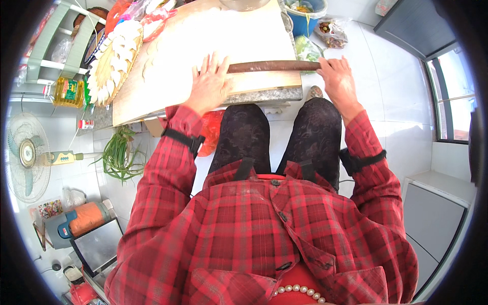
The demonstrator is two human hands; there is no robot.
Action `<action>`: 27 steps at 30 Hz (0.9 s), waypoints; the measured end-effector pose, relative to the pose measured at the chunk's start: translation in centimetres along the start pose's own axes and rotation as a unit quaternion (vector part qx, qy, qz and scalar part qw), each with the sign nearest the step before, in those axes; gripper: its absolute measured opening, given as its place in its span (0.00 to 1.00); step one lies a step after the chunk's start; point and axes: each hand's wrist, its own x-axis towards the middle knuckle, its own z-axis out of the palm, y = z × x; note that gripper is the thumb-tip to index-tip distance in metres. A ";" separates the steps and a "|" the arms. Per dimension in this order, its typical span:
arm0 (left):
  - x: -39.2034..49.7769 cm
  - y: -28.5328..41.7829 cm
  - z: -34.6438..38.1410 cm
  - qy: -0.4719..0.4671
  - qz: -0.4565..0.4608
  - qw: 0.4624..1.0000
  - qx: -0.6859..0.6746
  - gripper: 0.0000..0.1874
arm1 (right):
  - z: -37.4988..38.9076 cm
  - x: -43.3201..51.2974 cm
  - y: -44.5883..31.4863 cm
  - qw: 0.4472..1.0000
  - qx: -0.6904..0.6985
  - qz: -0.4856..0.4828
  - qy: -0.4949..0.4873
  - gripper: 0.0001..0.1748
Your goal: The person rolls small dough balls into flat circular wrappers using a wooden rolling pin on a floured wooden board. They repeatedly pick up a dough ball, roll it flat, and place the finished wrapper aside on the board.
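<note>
A long dark wooden rolling pin [272,66] lies across the near part of a pale wooden board [248,82]. My left hand [209,82] rests flat over the pin's left end, fingers spread. At the other end, beyond the board's right edge, my right hand [337,76] is curled over the pin. Glare washes out most of the board's surface, so I cannot tell what lies under the pin. To the left, a round woven tray [100,78] carries several white folded pieces that look like dumplings.
A bottle of cooking oil [68,92] and a small white-and-red container [85,124] stand left of the board. Green stalks [121,152] hang below, near a standing fan [27,152]. A blue bucket [303,23] and bagged produce [331,32] sit beyond the right corner.
</note>
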 end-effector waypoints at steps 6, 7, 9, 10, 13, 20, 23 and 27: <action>8.1 -1.8 -0.8 -0.012 -0.075 0.997 -0.015 0.40 | 2.8 4.8 1.6 0.998 -0.036 0.000 -0.047 0.08; 7.8 -1.5 -0.9 -0.024 -0.074 0.997 -0.014 0.39 | 2.4 4.3 2.1 0.999 -0.021 -0.010 -0.031 0.08; 6.1 -0.6 -1.2 -0.022 -0.049 0.999 -0.002 0.39 | 1.3 2.7 2.7 0.999 -0.009 0.007 -0.049 0.08; 4.1 0.0 -1.1 -0.010 -0.025 1.000 0.010 0.39 | 0.5 1.5 2.7 0.999 0.008 0.019 -0.043 0.09; -0.9 1.3 -0.6 0.019 0.017 1.000 0.018 0.39 | -1.2 -0.7 2.4 0.998 -0.027 0.020 -0.048 0.11; 5.8 -1.2 -0.6 -0.026 -0.070 0.997 -0.006 0.42 | 2.4 4.8 1.0 0.999 -0.006 -0.039 -0.012 0.08; 8.4 -1.7 -1.2 -0.030 -0.100 0.994 -0.038 0.43 | 2.9 5.7 1.5 0.999 -0.015 -0.032 -0.007 0.06; 4.2 -0.4 -0.8 -0.040 -0.047 0.998 -0.013 0.41 | 0.7 2.5 2.3 0.999 -0.026 -0.021 -0.026 0.08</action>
